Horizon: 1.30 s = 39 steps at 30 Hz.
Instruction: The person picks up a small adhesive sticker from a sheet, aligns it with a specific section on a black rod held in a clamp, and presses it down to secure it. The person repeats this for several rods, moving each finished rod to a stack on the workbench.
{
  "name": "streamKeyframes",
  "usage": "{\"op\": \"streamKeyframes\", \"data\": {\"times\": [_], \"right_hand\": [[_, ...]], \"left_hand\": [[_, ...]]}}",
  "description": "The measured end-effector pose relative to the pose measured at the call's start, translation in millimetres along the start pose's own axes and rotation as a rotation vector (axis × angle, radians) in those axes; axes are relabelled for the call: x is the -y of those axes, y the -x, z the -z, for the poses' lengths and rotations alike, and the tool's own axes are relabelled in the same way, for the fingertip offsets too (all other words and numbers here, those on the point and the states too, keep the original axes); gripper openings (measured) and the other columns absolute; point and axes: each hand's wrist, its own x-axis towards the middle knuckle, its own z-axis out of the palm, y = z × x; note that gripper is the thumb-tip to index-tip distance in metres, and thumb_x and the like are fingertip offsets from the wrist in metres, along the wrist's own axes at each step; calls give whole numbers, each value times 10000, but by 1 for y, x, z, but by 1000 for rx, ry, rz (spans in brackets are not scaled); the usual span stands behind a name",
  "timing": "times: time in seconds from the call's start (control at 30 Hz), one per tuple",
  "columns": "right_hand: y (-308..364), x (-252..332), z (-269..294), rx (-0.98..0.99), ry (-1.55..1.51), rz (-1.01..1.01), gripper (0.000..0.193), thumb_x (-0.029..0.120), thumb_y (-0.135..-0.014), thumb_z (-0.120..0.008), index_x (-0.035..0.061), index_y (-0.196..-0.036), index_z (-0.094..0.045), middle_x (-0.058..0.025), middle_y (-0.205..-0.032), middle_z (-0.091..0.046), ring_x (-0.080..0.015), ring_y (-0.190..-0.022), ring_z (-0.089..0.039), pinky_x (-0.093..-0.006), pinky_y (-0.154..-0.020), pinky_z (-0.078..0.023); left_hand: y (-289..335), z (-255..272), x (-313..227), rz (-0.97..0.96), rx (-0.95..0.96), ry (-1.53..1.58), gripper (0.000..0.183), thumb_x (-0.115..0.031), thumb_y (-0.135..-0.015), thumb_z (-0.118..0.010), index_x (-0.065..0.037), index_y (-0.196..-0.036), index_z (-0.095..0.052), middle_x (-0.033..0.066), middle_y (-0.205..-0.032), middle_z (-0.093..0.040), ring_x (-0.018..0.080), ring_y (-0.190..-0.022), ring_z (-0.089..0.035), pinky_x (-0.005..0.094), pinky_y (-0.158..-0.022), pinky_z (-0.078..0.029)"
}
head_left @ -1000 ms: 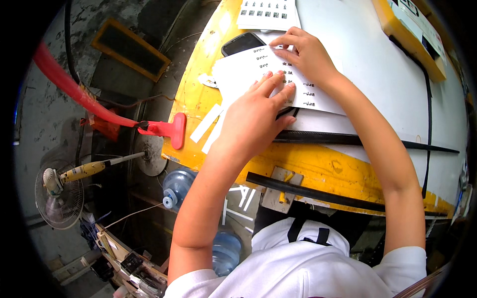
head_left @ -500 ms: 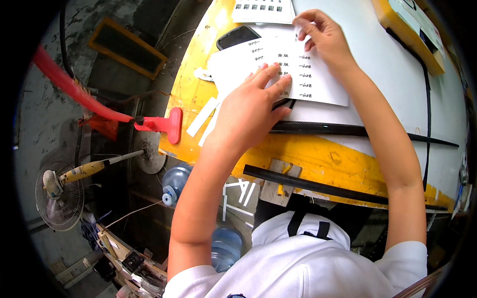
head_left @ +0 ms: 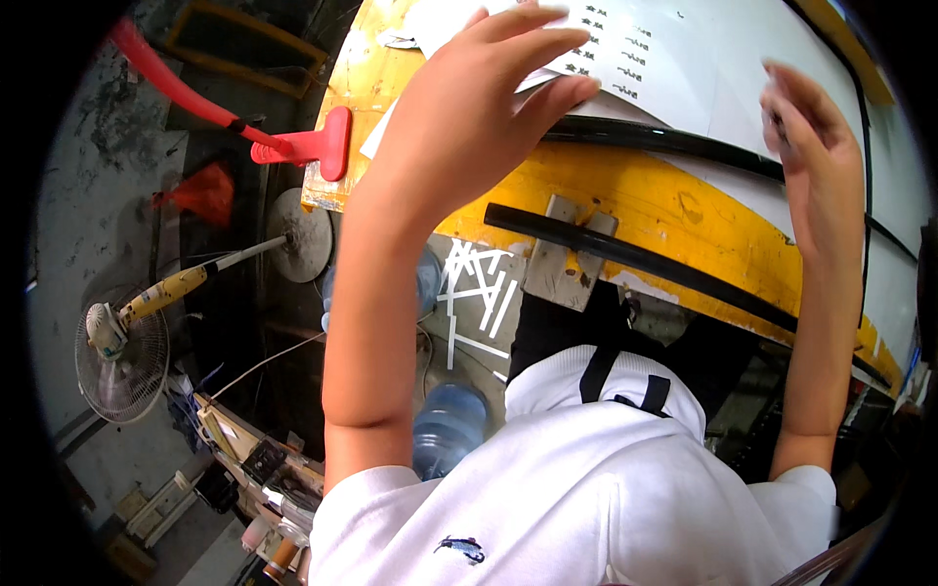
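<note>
A white sheet (head_left: 625,83) with columns of small black printed marks lies on the table, partly hidden by my left hand (head_left: 489,103). That hand hovers over the sheet's left side with its fingers apart, holding nothing. Away to the right, my right hand (head_left: 816,156) is raised over the table, thumb and fingertips closed on a small dark-marked piece (head_left: 778,127), too blurred to name surely. Between the hands runs a long glossy black rod (head_left: 664,134), just in front of the sheet; its left end is hidden behind my left hand.
The table's yellow border (head_left: 674,195) carries a second black rod (head_left: 645,256) over a metal plate (head_left: 567,273). A red T-shaped head (head_left: 332,145) on a red hose stands at the left corner. Below are a fan (head_left: 122,356), white strips (head_left: 489,293) and a blue water bottle (head_left: 449,430).
My right hand has left the sheet's upper right part and moved right, with the small piece in its fingertips. My left hand has lifted off the sheet. The whole view has shifted toward me.
</note>
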Motion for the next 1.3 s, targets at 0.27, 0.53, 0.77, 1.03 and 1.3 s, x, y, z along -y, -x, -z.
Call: {"op": "streamKeyframes", "data": {"times": [0.27,0.53,0.77,1.03,1.3], "right_hand": [[88,6,47,169,-257,-336,114,79,-849,-642,50,-944,-586,-58,-854,-578,-71,-626,-548,-190,-561,-458],[126,12,29,154,-448,-314,135,-57,-801,-601,22,-901,-559,-103,-834,-598,-122,-638,-579,-231,-537,-488],[139,12,19,142,-432,-311,170,-120,-773,-601,10,-874,-562,-120,-834,-609,-115,-667,-570,-220,-616,-495],[148,14,3,120,-400,-334,154,-116,-757,-624,-20,-860,-564,-131,-832,-609,-122,-673,-579,-223,-617,-497],[145,18,-4,136,-302,-302,179,-135,-725,-623,-26,-863,-591,-128,-816,-608,-137,-661,-605,-226,-621,-511]], "left_hand": [[91,19,-31,298,93,235,471,-18,-695,-785,-84,-1142,-655,62,-1070,-634,136,-907,-589,242,-655,-432],[83,-9,-30,146,89,140,295,27,-736,-730,-53,-1016,-684,55,-1000,-635,153,-849,-594,243,-635,-434],[86,-19,-40,313,38,215,210,-35,-804,-717,-12,-1007,-666,76,-965,-625,141,-784,-592,241,-627,-458],[91,-23,-36,365,85,457,210,5,-824,-695,11,-1028,-644,49,-968,-624,90,-756,-544,213,-678,-433],[93,-29,-33,435,45,619,232,78,-797,-678,5,-1015,-650,49,-954,-640,90,-809,-606,213,-729,-496]]}}
